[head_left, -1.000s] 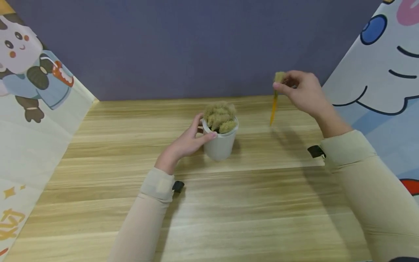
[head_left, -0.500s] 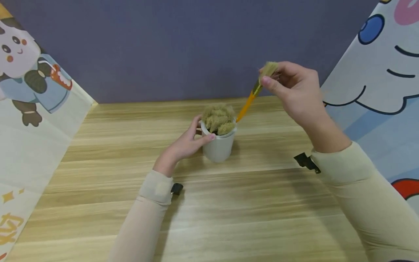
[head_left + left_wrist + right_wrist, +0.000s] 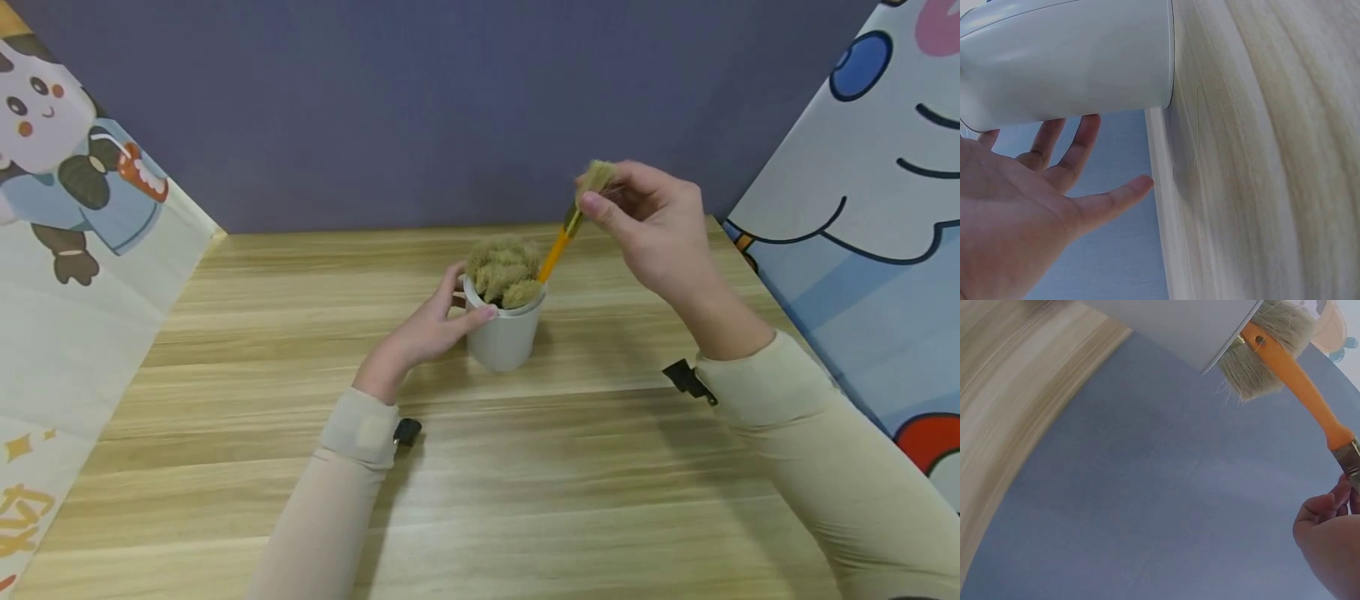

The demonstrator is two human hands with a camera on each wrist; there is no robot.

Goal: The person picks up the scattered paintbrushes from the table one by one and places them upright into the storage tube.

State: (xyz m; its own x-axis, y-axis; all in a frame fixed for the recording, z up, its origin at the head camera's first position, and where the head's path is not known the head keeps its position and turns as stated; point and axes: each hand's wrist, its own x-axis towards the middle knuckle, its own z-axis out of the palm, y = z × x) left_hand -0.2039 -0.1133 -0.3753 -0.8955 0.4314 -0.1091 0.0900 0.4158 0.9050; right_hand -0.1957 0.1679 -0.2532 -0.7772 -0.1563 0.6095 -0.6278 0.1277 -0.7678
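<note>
A white cup (image 3: pixel 501 337) stands upright on the wooden table, packed with paintbrushes whose tan bristles (image 3: pixel 502 267) point up. My left hand (image 3: pixel 427 325) holds the cup from the left, thumb at the front of the rim and fingers round the far side. In the left wrist view, fingertips of that hand touch the cup wall (image 3: pixel 1072 62). Up and to the right, my right hand (image 3: pixel 652 225) pinches one paintbrush (image 3: pixel 1297 381) near its bristles and metal band. Its orange handle slants down, and the holed end overlaps the cup's rim in the right wrist view.
A dark blue-grey panel (image 3: pixel 465 117) rises behind the wooden table (image 3: pixel 525 483). White side panels with cartoon prints stand at left (image 3: pixel 97 242) and right (image 3: pixel 825 183).
My right hand has come left with the paintbrush, tilting its handle end from hanging almost straight down to the cup's right rim. My left hand and the cup stay put.
</note>
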